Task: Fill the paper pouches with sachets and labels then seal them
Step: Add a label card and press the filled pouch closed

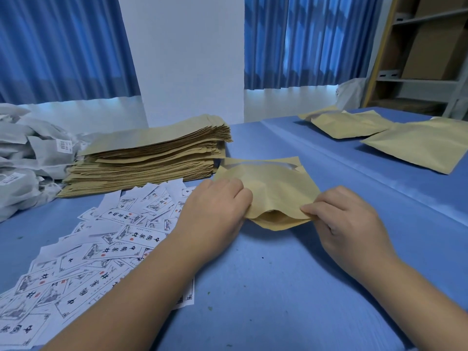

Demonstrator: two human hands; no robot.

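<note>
Pouch lies mid-frame on the blue tabletop, its gaping near mouth pinched at either corner by left hand and right hand; sealing it well likely means pulling the lips taut, then pressing evenly along them

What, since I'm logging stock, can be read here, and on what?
"中国", then two characters I cannot make out: on the paper labels.
Stickers on the grey sachets: too small to read.
Pouch stack and held pouch: no print visible.
</note>
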